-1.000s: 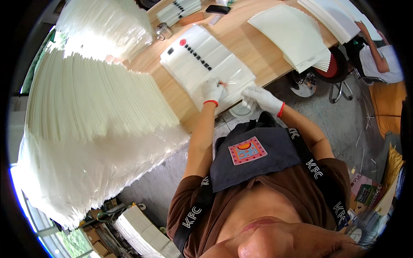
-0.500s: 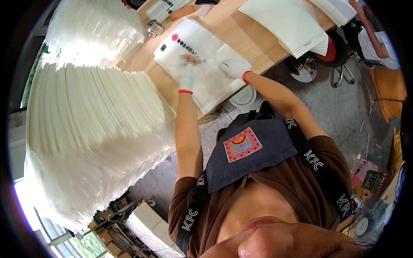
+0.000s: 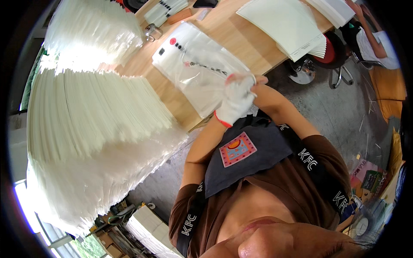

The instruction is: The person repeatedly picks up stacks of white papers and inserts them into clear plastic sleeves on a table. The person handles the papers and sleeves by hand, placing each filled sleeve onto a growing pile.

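My left hand [image 3: 239,95], in a white glove with a red cuff, is curled closed at the table's near edge, beside my right wrist. What its fingers hold, if anything, is hidden. My right hand [image 3: 260,80] shows only as a bit of bare skin behind the left glove, its fingers mostly covered. Under and beyond the hands lies a stack of clear and white plastic bags [image 3: 193,88] with a red round mark and dark print. The top bag is wrinkled and its print runs slantwise toward my left hand.
Tall stacks of white sheets in plastic [image 3: 94,112] crowd the left side. A metal cup [image 3: 152,32], an orange-brown block [image 3: 180,16] and a phone [image 3: 205,4] lie farther back. Fanned white sheets [image 3: 279,26] overhang the right table edge, near a stool [image 3: 333,49] and another person's arm [image 3: 373,36].
My left hand has swept right and toward me, from the bags to my right wrist. My right hand has drawn back toward the table's edge. The top bag's print has shifted right.
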A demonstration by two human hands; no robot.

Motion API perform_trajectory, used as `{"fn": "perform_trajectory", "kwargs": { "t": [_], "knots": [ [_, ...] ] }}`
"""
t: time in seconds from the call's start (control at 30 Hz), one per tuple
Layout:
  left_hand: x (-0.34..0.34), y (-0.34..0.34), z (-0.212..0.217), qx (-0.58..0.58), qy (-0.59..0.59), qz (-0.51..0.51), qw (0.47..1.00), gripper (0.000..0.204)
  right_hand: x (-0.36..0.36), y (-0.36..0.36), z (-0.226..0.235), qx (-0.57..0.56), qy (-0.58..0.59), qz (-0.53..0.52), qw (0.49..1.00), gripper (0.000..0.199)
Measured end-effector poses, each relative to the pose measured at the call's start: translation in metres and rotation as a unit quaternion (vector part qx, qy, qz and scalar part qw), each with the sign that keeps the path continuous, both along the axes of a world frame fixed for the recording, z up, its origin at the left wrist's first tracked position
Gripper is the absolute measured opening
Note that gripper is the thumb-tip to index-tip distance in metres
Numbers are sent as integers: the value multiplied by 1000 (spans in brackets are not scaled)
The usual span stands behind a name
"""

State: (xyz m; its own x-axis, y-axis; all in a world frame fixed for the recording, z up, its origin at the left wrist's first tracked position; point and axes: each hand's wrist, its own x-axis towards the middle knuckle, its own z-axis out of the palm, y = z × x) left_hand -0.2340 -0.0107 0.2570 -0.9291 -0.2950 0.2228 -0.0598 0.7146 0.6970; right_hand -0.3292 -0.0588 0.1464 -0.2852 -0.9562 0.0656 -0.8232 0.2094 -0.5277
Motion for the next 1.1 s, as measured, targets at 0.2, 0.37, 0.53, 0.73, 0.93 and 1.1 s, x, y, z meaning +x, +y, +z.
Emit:
{"fn": "perform_trajectory", "kwargs": {
  "t": [0.2, 0.37, 0.53, 0.73, 0.93, 1.1],
  "knots": [
    [-8, -44, -87, 47, 118, 112, 986, 12, -40, 81, 29, 150, -18, 31, 988, 36],
    [-1, -72, -105, 151, 10, 164, 975, 14, -144, 193, 10, -90, 282, -197, 935, 33],
    [-53, -66, -110, 224, -21, 82, 971, 17, -208, 239, 8, -20, 319, -77, 944, 34],
    [-107, -40, -101, 340, -102, -23, 934, 25, -220, 224, 32, 38, 362, -28, 931, 28],
    [-107, -24, -122, 572, -95, 117, 806, 32, -76, 213, 65, -108, 109, 23, 988, 31],
    [-64, -68, -77, 529, -166, 53, 831, 32, -118, 235, -14, -232, -485, -316, 782, 34]
  ]
}}
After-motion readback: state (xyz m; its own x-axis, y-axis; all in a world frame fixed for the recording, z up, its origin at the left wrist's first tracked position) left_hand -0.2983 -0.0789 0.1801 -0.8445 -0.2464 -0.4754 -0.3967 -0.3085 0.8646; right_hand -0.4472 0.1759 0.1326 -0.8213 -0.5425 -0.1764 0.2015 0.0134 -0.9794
